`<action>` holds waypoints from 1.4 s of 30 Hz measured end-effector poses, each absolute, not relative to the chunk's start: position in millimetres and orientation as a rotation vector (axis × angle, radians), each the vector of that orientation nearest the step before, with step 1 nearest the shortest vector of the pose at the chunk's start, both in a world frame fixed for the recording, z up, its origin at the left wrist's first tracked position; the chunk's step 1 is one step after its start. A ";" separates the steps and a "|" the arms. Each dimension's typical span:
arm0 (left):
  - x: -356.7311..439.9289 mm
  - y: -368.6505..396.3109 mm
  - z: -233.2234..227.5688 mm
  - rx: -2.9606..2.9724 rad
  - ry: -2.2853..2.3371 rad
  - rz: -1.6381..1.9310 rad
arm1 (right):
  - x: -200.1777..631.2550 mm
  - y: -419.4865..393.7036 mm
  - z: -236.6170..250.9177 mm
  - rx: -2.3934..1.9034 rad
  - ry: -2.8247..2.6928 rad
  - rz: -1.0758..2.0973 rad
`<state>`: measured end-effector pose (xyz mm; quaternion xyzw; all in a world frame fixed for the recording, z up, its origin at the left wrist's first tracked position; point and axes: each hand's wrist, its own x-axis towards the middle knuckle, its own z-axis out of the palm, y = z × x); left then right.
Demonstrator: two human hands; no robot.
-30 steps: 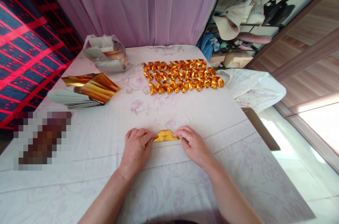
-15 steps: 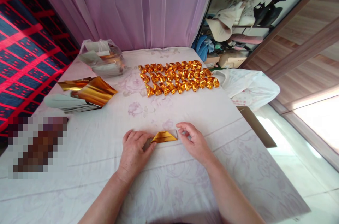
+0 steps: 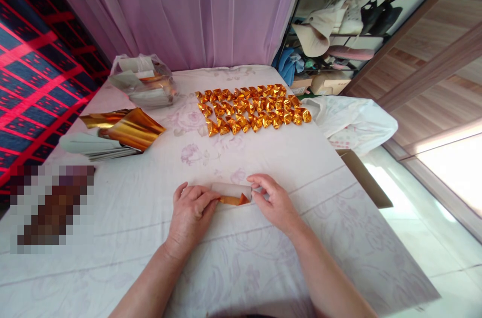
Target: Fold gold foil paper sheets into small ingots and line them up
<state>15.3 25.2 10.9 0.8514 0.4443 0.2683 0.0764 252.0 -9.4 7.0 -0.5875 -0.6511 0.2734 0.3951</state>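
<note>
Left hand (image 3: 190, 212) and right hand (image 3: 273, 200) pinch opposite ends of folded gold paper (image 3: 231, 194) on tablecloth (image 3: 263, 258). Finished gold pieces (image 3: 252, 107) well beyond paper.

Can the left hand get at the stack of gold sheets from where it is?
Probably yes: bare cloth lies between the left hand and the stack of gold sheets, though that hand is pinning the folded paper.

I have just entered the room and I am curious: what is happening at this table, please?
A person folds a small gold foil paper strip on the white flowered tablecloth, the left hand pressing one end, the right hand at the other. Its pale back faces up. Farther away lie rows of folded gold paper pieces and a stack of gold foil sheets.
</note>
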 end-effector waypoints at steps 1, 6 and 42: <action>15.2 25.6 10.3 2.565 1.328 0.822 | 251.7 -9.5 7.2 -1.478 -1.666 0.685; 15.1 26.3 8.3 2.586 1.338 0.818 | 250.5 -9.4 6.6 -1.439 -1.705 0.649; 27.5 16.1 14.9 2.637 1.319 0.647 | 239.6 -9.8 5.9 -1.499 -1.922 0.339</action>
